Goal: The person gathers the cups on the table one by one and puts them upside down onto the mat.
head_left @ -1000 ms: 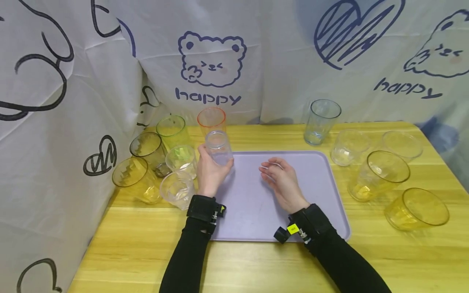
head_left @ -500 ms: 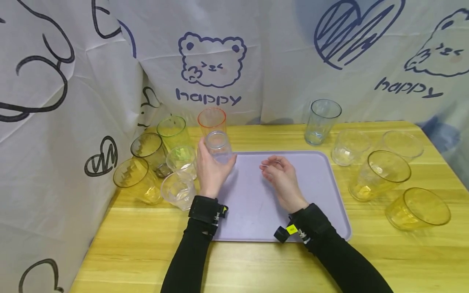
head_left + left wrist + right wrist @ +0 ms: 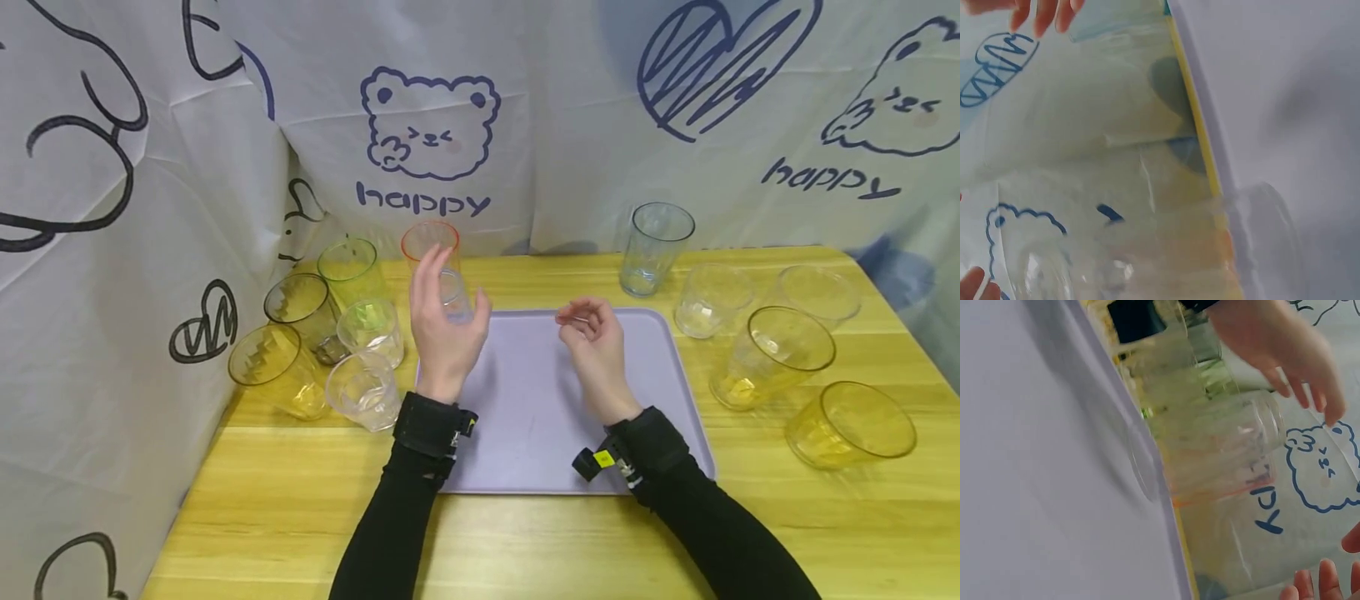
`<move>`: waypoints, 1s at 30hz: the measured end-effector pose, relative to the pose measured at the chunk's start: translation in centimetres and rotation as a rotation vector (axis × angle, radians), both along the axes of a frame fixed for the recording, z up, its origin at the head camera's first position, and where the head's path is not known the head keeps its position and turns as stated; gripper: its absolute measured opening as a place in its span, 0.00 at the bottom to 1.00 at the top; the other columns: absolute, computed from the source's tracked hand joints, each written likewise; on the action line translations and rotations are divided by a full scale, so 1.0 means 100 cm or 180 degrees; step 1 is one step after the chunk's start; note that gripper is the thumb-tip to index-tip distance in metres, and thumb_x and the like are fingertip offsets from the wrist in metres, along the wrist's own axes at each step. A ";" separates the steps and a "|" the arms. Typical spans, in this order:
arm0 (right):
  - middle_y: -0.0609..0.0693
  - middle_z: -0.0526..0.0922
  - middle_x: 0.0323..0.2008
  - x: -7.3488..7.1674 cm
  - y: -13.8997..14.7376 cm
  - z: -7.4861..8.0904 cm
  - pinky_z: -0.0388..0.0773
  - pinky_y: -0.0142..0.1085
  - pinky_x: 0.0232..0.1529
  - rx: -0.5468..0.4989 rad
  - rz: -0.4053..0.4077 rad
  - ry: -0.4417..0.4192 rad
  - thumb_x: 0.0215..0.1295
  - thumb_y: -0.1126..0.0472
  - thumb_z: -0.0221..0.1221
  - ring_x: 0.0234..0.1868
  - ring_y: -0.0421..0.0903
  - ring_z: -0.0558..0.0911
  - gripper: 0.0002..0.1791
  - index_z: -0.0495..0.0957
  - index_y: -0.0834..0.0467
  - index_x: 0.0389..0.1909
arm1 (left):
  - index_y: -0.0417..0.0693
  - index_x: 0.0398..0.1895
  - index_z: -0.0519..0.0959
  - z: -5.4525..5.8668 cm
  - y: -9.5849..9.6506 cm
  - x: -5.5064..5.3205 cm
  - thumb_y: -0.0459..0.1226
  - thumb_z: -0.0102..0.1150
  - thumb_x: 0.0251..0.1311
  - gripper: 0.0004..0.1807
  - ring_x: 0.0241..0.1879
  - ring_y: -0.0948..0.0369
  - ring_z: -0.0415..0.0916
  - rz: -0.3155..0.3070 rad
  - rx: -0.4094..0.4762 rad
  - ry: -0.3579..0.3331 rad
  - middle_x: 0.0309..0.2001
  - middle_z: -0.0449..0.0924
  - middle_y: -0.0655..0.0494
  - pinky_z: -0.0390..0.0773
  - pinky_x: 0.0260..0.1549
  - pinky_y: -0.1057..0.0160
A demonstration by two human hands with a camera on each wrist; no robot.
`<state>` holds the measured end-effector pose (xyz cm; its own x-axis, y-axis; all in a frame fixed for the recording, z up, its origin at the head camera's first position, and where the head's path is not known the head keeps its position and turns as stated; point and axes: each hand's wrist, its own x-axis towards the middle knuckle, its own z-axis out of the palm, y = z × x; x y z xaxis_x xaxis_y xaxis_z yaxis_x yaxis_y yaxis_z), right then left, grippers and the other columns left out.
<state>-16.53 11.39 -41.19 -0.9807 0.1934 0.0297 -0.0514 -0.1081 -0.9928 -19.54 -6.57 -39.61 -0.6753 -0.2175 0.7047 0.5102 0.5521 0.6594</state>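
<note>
A clear glass (image 3: 453,292) stands upside down at the far left corner of the lilac tray (image 3: 517,417); the right wrist view shows its base (image 3: 1269,422) raised and its rim on the tray. My left hand (image 3: 447,337) is spread just in front of it, thumb and fingers apart, partly hiding it in the head view. Over the tray's right half hovers my right hand (image 3: 602,358), fingers loosely bent with nothing in them. An orange-rimmed glass (image 3: 427,235) stands behind the clear one.
Left of the tray are green (image 3: 351,271), dark grey (image 3: 300,304), yellow (image 3: 273,362) and clear tumblers (image 3: 365,390). To its right stand a tall blue-grey glass (image 3: 651,258), clear tumblers (image 3: 708,308) and amber ones (image 3: 847,429). A printed curtain (image 3: 555,133) hangs behind the table.
My left hand has let go of the upside-down clear glass; its fingers have lifted and spread. My right hand has shifted slightly right and away from me. The glasses stay in place.
</note>
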 end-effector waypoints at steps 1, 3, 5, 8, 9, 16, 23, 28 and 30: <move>0.47 0.77 0.43 -0.001 0.001 0.001 0.78 0.24 0.48 0.0019 -0.0062 0.0048 0.64 0.78 0.50 0.49 0.43 0.80 0.18 0.68 0.61 0.53 | 0.39 0.64 0.73 0.002 0.003 -0.001 0.34 0.64 0.56 0.30 0.69 0.49 0.69 -0.0068 0.0010 0.0040 0.68 0.71 0.41 0.67 0.72 0.50; 0.47 0.77 0.44 -0.004 0.004 0.004 0.77 0.23 0.49 0.0022 -0.0165 0.0115 0.64 0.77 0.51 0.51 0.47 0.79 0.19 0.67 0.60 0.54 | 0.39 0.64 0.73 0.006 0.009 -0.002 0.33 0.62 0.57 0.29 0.69 0.49 0.69 -0.0155 -0.0021 0.0061 0.68 0.72 0.41 0.68 0.71 0.50; 0.47 0.76 0.45 -0.007 0.007 0.006 0.76 0.23 0.50 0.0002 -0.0259 0.0157 0.65 0.76 0.51 0.54 0.48 0.77 0.20 0.66 0.60 0.55 | 0.39 0.64 0.73 0.010 0.016 -0.005 0.32 0.60 0.58 0.28 0.69 0.48 0.70 -0.0259 -0.0038 0.0028 0.68 0.72 0.41 0.68 0.71 0.50; 0.47 0.74 0.47 -0.016 0.012 0.010 0.74 0.25 0.53 -0.0029 -0.0447 0.0240 0.65 0.76 0.51 0.55 0.45 0.75 0.21 0.64 0.59 0.57 | 0.40 0.65 0.73 0.013 0.025 -0.011 0.32 0.58 0.61 0.27 0.70 0.49 0.69 -0.0446 -0.0050 -0.0079 0.69 0.71 0.42 0.69 0.72 0.52; 0.47 0.73 0.47 -0.020 0.014 0.011 0.74 0.27 0.54 -0.0058 -0.0525 0.0279 0.64 0.76 0.51 0.54 0.43 0.74 0.22 0.64 0.59 0.57 | 0.41 0.66 0.73 0.014 0.028 -0.013 0.32 0.58 0.61 0.27 0.70 0.49 0.69 -0.0511 -0.0040 -0.0130 0.70 0.70 0.42 0.69 0.72 0.52; 0.48 0.62 0.53 -0.054 0.033 0.016 0.64 0.42 0.73 -0.0002 -0.1036 0.0545 0.59 0.74 0.53 0.60 0.40 0.64 0.29 0.58 0.59 0.61 | 0.43 0.68 0.71 0.015 0.051 -0.031 0.31 0.57 0.62 0.28 0.72 0.50 0.67 -0.0795 -0.0045 -0.0558 0.72 0.68 0.45 0.66 0.74 0.54; 0.54 0.52 0.68 -0.074 0.050 0.010 0.55 0.38 0.77 0.0381 -0.1403 0.0335 0.59 0.68 0.59 0.73 0.46 0.52 0.36 0.53 0.53 0.65 | 0.43 0.70 0.69 0.008 0.072 -0.049 0.33 0.57 0.65 0.29 0.72 0.51 0.67 -0.0964 -0.0208 -0.1016 0.72 0.68 0.44 0.66 0.73 0.54; 0.49 0.49 0.74 -0.083 0.059 0.003 0.48 0.28 0.77 0.0560 -0.1583 0.0077 0.59 0.63 0.64 0.78 0.42 0.49 0.43 0.50 0.50 0.70 | 0.44 0.72 0.67 0.001 0.083 -0.060 0.35 0.57 0.66 0.30 0.72 0.51 0.67 -0.0996 -0.0228 -0.1463 0.73 0.67 0.47 0.65 0.74 0.54; 0.49 0.48 0.75 -0.087 0.063 0.000 0.46 0.26 0.76 0.0563 -0.1606 -0.0004 0.58 0.61 0.65 0.79 0.41 0.48 0.47 0.47 0.49 0.73 | 0.44 0.72 0.67 -0.003 0.086 -0.064 0.36 0.56 0.67 0.30 0.72 0.51 0.67 -0.0980 -0.0249 -0.1618 0.73 0.67 0.47 0.66 0.74 0.53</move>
